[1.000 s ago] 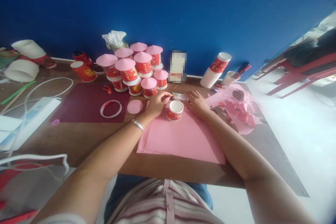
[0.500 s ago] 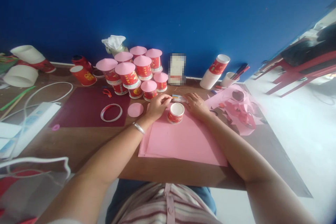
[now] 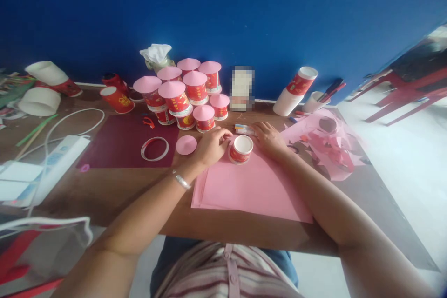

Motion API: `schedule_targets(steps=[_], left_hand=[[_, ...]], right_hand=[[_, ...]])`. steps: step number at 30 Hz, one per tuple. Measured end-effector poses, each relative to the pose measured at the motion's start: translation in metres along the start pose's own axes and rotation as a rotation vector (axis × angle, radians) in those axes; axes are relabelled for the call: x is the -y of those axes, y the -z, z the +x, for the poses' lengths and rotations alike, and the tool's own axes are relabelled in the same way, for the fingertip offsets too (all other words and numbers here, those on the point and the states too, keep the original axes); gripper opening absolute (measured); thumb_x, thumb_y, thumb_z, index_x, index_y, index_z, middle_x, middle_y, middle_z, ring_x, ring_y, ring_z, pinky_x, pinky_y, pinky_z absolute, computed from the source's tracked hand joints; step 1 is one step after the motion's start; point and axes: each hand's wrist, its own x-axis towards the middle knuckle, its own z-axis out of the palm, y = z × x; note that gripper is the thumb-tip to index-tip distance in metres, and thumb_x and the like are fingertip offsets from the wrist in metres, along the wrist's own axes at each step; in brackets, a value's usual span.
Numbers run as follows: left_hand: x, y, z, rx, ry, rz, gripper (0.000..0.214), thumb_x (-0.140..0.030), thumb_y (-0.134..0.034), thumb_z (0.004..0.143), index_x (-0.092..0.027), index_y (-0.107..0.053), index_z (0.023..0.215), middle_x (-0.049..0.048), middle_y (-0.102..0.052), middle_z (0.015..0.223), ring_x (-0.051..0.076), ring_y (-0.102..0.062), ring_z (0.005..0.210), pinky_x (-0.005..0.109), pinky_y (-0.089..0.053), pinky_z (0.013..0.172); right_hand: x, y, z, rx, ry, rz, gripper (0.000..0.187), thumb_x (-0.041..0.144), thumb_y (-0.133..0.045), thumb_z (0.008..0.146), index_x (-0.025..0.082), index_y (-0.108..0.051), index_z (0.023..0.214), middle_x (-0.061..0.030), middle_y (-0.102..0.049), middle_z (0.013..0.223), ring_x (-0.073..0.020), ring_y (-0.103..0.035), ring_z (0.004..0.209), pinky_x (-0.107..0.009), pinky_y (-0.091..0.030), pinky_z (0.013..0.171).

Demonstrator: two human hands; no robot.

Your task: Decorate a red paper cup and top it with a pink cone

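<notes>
Small red cup [image 3: 240, 149] stands upright on pink paper [image 3: 251, 191], between both hands. Left hand [image 3: 210, 146] is curled just beside the cup. Right hand [image 3: 269, 139] is curled at the right end of a stick [image 3: 244, 128] (glue, probably) lying crosswise behind the cup. Cannot tell if either hand pinches anything.

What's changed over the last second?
The left hand drew its fingertips back from the small stick toward the person, to just left of the red cup. Nothing visibly grasped or released. Right hand, cup and pink paper stayed put.
</notes>
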Motion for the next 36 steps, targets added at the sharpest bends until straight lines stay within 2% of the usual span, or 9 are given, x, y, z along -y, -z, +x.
schedule_targets(steps=[4, 8, 14, 19, 22, 28, 32, 34, 36], left_hand=[[0.005, 0.039, -0.035, 0.037, -0.028, 0.487, 0.037, -0.017, -0.061, 0.089, -0.018, -0.066, 0.125, 0.0136, -0.069, 0.128, 0.032, -0.064, 0.119, 0.045, -0.053, 0.101], [0.017, 0.067, -0.056, 0.158, -0.016, 0.758, 0.06, -0.014, -0.063, 0.082, -0.003, -0.053, 0.14, 0.0255, -0.055, 0.146, 0.039, -0.052, 0.136, 0.049, -0.044, 0.117], [0.024, 0.076, -0.05, 0.297, 0.094, 0.896, 0.067, -0.009, -0.056, 0.079, -0.003, -0.043, 0.144, 0.0259, -0.055, 0.144, 0.036, -0.059, 0.129, 0.044, -0.053, 0.103], [0.019, 0.075, -0.045, 0.333, 0.143, 0.984, 0.049, -0.01, -0.053, 0.08, -0.003, -0.053, 0.128, 0.0232, -0.068, 0.117, 0.038, -0.068, 0.105, 0.044, -0.058, 0.08], [0.02, 0.073, -0.047, 0.266, 0.147, 0.978, 0.041, -0.009, -0.049, 0.084, -0.005, -0.056, 0.124, 0.0226, -0.069, 0.112, 0.037, -0.07, 0.1, 0.042, -0.057, 0.072], [0.03, 0.073, -0.049, 0.068, 0.083, 0.861, 0.036, -0.007, -0.044, 0.092, -0.011, -0.066, 0.12, 0.0188, -0.074, 0.108, 0.032, -0.073, 0.099, 0.039, -0.057, 0.075], [0.024, 0.073, -0.048, -0.187, -0.189, 0.754, 0.029, -0.011, -0.049, 0.095, -0.016, -0.074, 0.109, 0.0123, -0.077, 0.109, 0.027, -0.073, 0.1, 0.037, -0.058, 0.083], [0.014, 0.071, -0.044, -0.314, -0.33, 0.683, 0.027, -0.011, -0.054, 0.094, -0.021, -0.075, 0.109, 0.0086, -0.077, 0.114, 0.024, -0.072, 0.103, 0.036, -0.058, 0.091], [0.0, 0.067, -0.036, -0.44, -0.43, 0.604, 0.025, -0.011, -0.059, 0.092, -0.025, -0.077, 0.104, 0.0065, -0.075, 0.112, 0.021, -0.07, 0.1, 0.034, -0.058, 0.09]], right_hand=[[-0.001, -0.002, 0.0, -0.015, 0.002, 0.017, 0.036, 0.031, -0.051, 0.1, 0.016, -0.065, 0.129, -0.0162, -0.069, 0.124, -0.0326, -0.06, 0.113, -0.046, -0.052, 0.096], [-0.002, -0.002, 0.0, -0.022, 0.012, 0.036, 0.036, 0.031, -0.051, 0.1, 0.016, -0.065, 0.13, -0.0165, -0.069, 0.124, -0.0329, -0.06, 0.112, -0.047, -0.053, 0.096], [-0.001, 0.001, 0.0, -0.016, 0.0, 0.045, 0.037, 0.032, -0.051, 0.101, 0.014, -0.065, 0.13, -0.0172, -0.069, 0.123, -0.0336, -0.061, 0.113, -0.047, -0.053, 0.097], [0.001, 0.004, 0.0, 0.002, -0.014, 0.051, 0.037, 0.031, -0.05, 0.101, 0.016, -0.065, 0.13, -0.0166, -0.069, 0.124, -0.0338, -0.06, 0.115, -0.048, -0.052, 0.099], [0.001, 0.004, 0.0, 0.013, -0.016, 0.054, 0.039, 0.033, -0.049, 0.101, 0.014, -0.065, 0.13, -0.0179, -0.068, 0.126, -0.0342, -0.059, 0.116, -0.048, -0.052, 0.099], [0.0, 0.006, 0.001, -0.005, -0.026, 0.074, 0.037, 0.034, -0.052, 0.1, 0.017, -0.065, 0.131, -0.0172, -0.067, 0.13, -0.0347, -0.058, 0.118, -0.05, -0.05, 0.1], [0.001, 0.017, 0.003, -0.2, -0.046, 0.177, 0.031, 0.036, -0.057, 0.098, 0.019, -0.07, 0.121, -0.0155, -0.069, 0.125, -0.034, -0.06, 0.116, -0.052, -0.05, 0.101], [0.005, 0.027, 0.006, -0.302, -0.099, 0.301, 0.025, 0.036, -0.057, 0.097, 0.02, -0.073, 0.109, -0.0137, -0.072, 0.112, -0.0307, -0.064, 0.105, -0.048, -0.053, 0.094], [0.012, 0.039, 0.009, -0.303, -0.185, 0.522, 0.023, 0.036, -0.06, 0.095, 0.02, -0.074, 0.102, -0.0099, -0.071, 0.097, -0.0243, -0.066, 0.086, -0.04, -0.055, 0.079]])
